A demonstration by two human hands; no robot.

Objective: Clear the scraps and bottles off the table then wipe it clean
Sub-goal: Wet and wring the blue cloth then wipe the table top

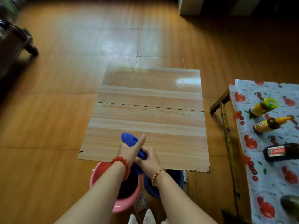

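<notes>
A low table with a pale wood-grain top stands in front of me, bare and glossy. Both my hands hold a twisted blue cloth over the table's near edge, above a pink basin. My left hand grips the cloth's upper part with the thumb stretched out. Just below it, my right hand grips the lower part. Three bottles lie or lean on a side table at the right.
The side table has a fruit-print cloth and a dark green object near its front. A blue bin sits beside the pink basin under the table's near edge. Dark furniture legs stand at the far left on the orange floor.
</notes>
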